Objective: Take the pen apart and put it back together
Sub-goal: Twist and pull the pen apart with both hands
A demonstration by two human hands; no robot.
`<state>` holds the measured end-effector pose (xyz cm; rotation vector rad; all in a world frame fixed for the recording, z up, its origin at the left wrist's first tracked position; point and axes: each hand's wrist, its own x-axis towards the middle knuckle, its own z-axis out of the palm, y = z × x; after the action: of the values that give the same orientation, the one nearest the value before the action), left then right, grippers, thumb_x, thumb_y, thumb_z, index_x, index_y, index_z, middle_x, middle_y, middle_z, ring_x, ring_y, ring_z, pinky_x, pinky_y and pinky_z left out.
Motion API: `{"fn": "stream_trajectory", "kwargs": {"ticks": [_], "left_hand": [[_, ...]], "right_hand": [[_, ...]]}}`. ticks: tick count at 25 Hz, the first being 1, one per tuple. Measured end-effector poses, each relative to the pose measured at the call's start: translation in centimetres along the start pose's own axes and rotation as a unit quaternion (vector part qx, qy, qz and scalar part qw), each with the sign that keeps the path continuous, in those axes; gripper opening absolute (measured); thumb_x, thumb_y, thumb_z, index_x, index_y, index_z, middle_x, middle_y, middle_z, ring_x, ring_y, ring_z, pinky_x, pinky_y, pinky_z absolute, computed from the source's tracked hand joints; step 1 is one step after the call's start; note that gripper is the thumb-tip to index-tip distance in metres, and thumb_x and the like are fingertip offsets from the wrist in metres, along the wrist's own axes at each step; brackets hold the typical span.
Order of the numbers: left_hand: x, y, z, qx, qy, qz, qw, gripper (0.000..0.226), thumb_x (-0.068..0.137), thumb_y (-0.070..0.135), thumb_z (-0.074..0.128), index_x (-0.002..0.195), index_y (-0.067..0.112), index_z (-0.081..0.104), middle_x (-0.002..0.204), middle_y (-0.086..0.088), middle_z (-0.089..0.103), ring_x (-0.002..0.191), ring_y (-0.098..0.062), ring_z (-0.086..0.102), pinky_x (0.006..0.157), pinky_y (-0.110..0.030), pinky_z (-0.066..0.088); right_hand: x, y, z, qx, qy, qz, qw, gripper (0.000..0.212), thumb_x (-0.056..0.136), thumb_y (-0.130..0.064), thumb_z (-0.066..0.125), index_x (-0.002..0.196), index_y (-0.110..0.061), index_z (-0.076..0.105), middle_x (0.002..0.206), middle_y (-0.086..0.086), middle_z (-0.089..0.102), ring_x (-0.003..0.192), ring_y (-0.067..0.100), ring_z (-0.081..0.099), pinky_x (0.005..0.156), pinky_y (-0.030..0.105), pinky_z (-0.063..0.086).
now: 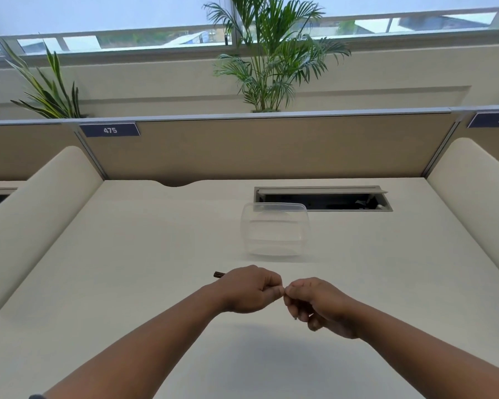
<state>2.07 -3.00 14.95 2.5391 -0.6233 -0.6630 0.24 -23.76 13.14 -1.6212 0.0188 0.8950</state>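
Observation:
Both my hands meet above the middle of the cream desk. My left hand (249, 289) is closed around a dark pen (219, 274), of which only the brown-black end sticks out to the left of the fist. My right hand (317, 305) is closed too, its thumb and forefinger pinched against the left hand's fingertips where the pen's other end lies hidden. A small grey tip (295, 318) shows below the right hand's fingers. How much of the pen each hand covers is hidden.
A clear plastic container (275, 230) stands on the desk just beyond my hands. Behind it is an open cable tray slot (323, 198). Beige partition panels (257, 148) close off the back and sides, with plants and windows beyond.

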Motion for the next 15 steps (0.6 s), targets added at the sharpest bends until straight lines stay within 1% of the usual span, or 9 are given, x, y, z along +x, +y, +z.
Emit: {"fn": "stream_trajectory", "kwargs": {"ticks": [1,3,6,9,11,13,14,15], "left_hand": [[0.0,-0.1,0.1,0.01,0.0,0.008,1.0,0.038,0.101,0.05,0.041,0.077,0.021,0.049,0.068,0.007,0.053,0.068,-0.014,0.048,0.061,-0.033,0.039],[0.2,0.0,0.3,0.028,-0.009,0.023,0.999,0.037,0.102,0.047,0.04,0.076,0.022,0.048,0.071,0.007,0.053,0.071,-0.016,0.049,0.063,-0.035,0.04],[0.3,0.0,0.5,0.041,-0.012,0.038,0.998,0.032,0.104,0.042,0.04,0.082,0.022,0.052,0.074,0.008,0.055,0.076,-0.016,0.051,0.065,-0.037,0.042],[0.2,-0.1,0.7,0.072,0.019,0.063,0.995,0.029,0.104,0.042,0.039,0.09,0.023,0.056,0.08,0.006,0.06,0.078,-0.018,0.054,0.07,-0.04,0.048],[0.2,-0.1,0.6,0.09,0.044,0.075,0.992,0.028,0.104,0.043,0.039,0.094,0.025,0.058,0.08,0.005,0.063,0.078,-0.018,0.055,0.071,-0.041,0.049],[0.4,-0.2,0.3,0.088,0.058,0.077,0.991,0.027,0.103,0.044,0.041,0.096,0.026,0.06,0.079,0.005,0.065,0.078,-0.017,0.056,0.07,-0.04,0.05],[0.4,-0.2,0.1,0.08,0.058,0.075,0.992,0.026,0.103,0.043,0.042,0.097,0.027,0.062,0.08,0.006,0.066,0.078,-0.017,0.057,0.07,-0.039,0.051],[0.5,-0.2,-0.1,0.069,0.055,0.07,0.994,0.025,0.102,0.042,0.043,0.097,0.028,0.063,0.081,0.007,0.067,0.079,-0.016,0.057,0.071,-0.039,0.051]], "right_hand": [[0.0,0.0,-0.1,0.006,-0.009,0.008,1.0,0.025,0.1,-0.023,0.049,0.082,-0.013,0.062,0.072,0.006,0.061,0.057,0.015,0.043,0.049,0.024,0.03],[0.1,0.0,-0.2,-0.023,-0.015,0.012,1.0,0.025,0.099,-0.021,0.047,0.08,-0.015,0.062,0.072,0.006,0.06,0.057,0.014,0.042,0.049,0.023,0.029],[0.2,0.3,-0.1,-0.076,-0.002,-0.006,0.997,0.025,0.099,-0.019,0.047,0.079,-0.016,0.061,0.071,0.004,0.059,0.055,0.014,0.039,0.049,0.022,0.028],[0.2,0.3,-0.1,-0.073,0.011,-0.03,0.997,0.027,0.101,-0.02,0.047,0.078,-0.015,0.061,0.068,0.004,0.059,0.052,0.011,0.038,0.048,0.02,0.029],[0.1,0.3,0.0,-0.089,0.035,-0.069,0.993,0.029,0.102,-0.019,0.048,0.076,-0.014,0.062,0.065,0.002,0.057,0.05,0.007,0.04,0.049,0.017,0.032],[0.3,0.7,0.1,-0.145,0.082,-0.122,0.978,0.032,0.102,-0.019,0.049,0.073,-0.017,0.062,0.064,-0.003,0.055,0.053,0.005,0.042,0.052,0.017,0.036],[0.4,0.9,0.1,-0.189,0.107,-0.155,0.964,0.034,0.101,-0.02,0.049,0.069,-0.022,0.059,0.064,-0.007,0.053,0.055,0.005,0.043,0.054,0.017,0.037],[0.5,1.1,0.1,-0.249,0.129,-0.195,0.94,0.036,0.101,-0.021,0.049,0.067,-0.028,0.054,0.063,-0.01,0.049,0.057,0.005,0.042,0.055,0.018,0.036]]}}
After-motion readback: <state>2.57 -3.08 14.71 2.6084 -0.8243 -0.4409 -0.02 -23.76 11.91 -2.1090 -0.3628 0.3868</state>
